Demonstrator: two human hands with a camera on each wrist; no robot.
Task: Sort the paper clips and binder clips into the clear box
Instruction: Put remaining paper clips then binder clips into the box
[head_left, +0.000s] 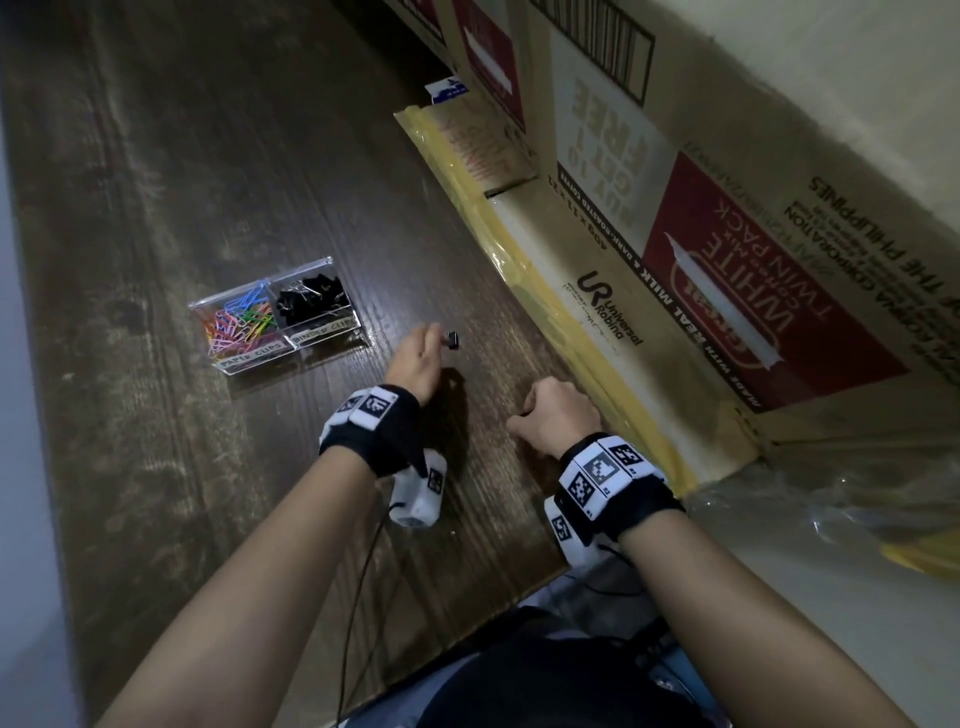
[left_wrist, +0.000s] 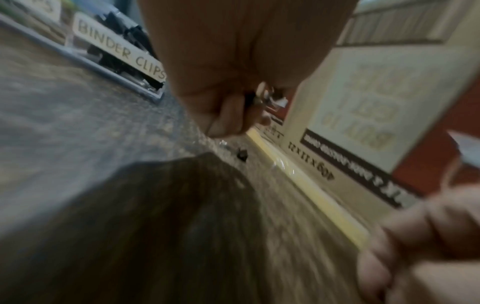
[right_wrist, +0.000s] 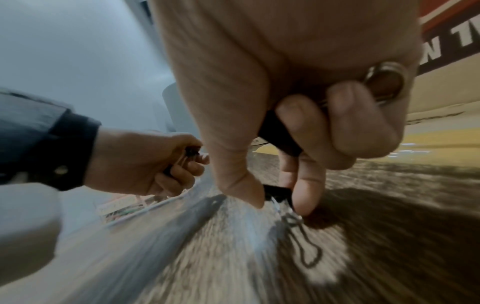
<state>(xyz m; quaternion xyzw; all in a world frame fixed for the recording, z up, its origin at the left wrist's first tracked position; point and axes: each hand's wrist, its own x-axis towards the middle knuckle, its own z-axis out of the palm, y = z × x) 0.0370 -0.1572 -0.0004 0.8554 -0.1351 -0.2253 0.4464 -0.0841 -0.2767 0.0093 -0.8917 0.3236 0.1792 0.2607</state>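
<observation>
Nearest, two bare forearms with black wristbands carrying white marker blocks, reaching over a dark wood-grain counter (head_left: 218, 156).

Right hand (head_left: 558, 413) low at the counter, close beside the cardboard boxes (head_left: 727, 249), fingers curled. In the right wrist view, thumb and forefinger pinching a black binder clip (right_wrist: 276, 190) just at the counter surface, wire handle trailing below; another black clip (right_wrist: 278, 133) tucked under the curled fingers against the palm.

Left hand (head_left: 415, 358) a little farther out and raised, pinching a small black clip (head_left: 450, 340) at its fingertips, fingers curled round it; how many held there, unclear from the blurred wrist views.

Beyond and left of that hand, the clear box (head_left: 311, 340) flat on the counter, split in two. Left compartment labelled PAPER CLIPS, holding coloured paper clips (head_left: 240, 322). Right compartment labelled BINDER CLIPS, holding black binder clips (head_left: 310, 299).

One small black clip (left_wrist: 242, 155) lying loose on the counter farther off, near the yellow tape (head_left: 467, 187) along the foot of the boxes.
</observation>
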